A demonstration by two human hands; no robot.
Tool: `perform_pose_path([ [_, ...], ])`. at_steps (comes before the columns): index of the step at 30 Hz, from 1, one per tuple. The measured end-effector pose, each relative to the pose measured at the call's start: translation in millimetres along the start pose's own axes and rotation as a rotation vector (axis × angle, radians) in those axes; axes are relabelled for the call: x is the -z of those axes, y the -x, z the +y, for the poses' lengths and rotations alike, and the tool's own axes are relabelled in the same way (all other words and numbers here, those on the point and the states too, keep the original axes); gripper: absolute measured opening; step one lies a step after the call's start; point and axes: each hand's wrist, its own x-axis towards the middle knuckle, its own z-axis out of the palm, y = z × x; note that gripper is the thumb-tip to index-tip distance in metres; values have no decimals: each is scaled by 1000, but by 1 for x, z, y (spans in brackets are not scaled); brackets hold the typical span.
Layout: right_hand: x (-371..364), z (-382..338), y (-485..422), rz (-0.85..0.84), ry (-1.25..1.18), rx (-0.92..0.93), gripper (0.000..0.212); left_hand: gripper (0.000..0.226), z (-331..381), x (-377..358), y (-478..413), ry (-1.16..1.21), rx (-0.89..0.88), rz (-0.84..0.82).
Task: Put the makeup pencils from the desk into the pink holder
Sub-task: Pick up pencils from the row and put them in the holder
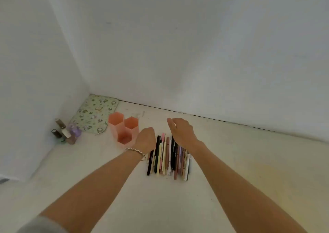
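Observation:
Several makeup pencils [169,158] lie side by side in a row on the pale desk, black, pink, cream and brown. The pink holder [122,131], made of three hexagonal tubes, stands upright to their left and looks empty. My left hand [146,139] hovers between the holder and the pencils' far ends, fingers curled down, nothing visible in it. My right hand [181,130] hangs over the far ends of the pencils on the right, fingers loosely bent; a thin pale thing may sit by its fingers, but I cannot tell.
A floral cloth pouch [94,115] lies in the back left corner by the wall. Small nail polish bottles [65,133] stand left of the holder. White walls close the desk at the back and left.

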Motion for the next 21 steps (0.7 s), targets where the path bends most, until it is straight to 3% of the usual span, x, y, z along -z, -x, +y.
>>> perform_pose_path([
  [5, -18, 10, -8, -10, -13, -25, 37, 27, -12, -31, -3, 52, 154, -114],
  [16, -56, 17, -29, 8, -153, -81, 31, 32, -4, -34, -18, 161, 256, -150],
  [18, -56, 14, -30, 37, -162, -82, 30, 28, -4, -20, -22, 217, 204, -102],
  [21, -58, 9, -34, 4, -71, -118, 28, 32, -6, 22, -36, 372, 126, 96],
])
